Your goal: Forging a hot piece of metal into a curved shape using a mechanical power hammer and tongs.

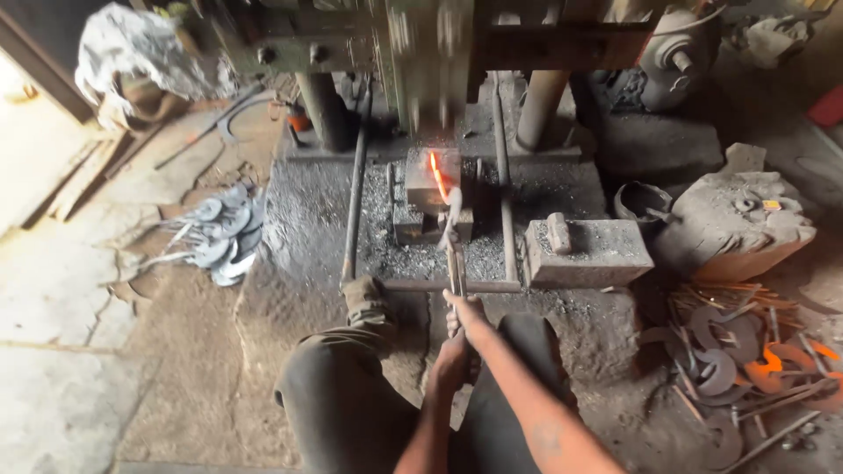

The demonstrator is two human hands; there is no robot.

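Nearest the camera, two knees in dark trousers are seen, the person seated facing the machine. Between them both hands are clamped around the handles of long tongs (454, 254): left hand (452, 360) lower, fully closed on the grips; right hand (468, 313) just above it, also closed tight. The tongs are stretched forward and up, their tips gripping a glowing orange metal strip (436, 175). The strip is held on edge on top of the anvil block (428, 189), directly under the blurred hammer ram (430, 53) of the power hammer. A foot is placed on the treadle bar (439, 285) at the base. To the right, a stone block (588, 250) with a small metal piece on it. Far right on the floor, curved blades (729, 360) are piled, some glowing orange. Far left, a heap of grey finished blades (219, 233) is lying.
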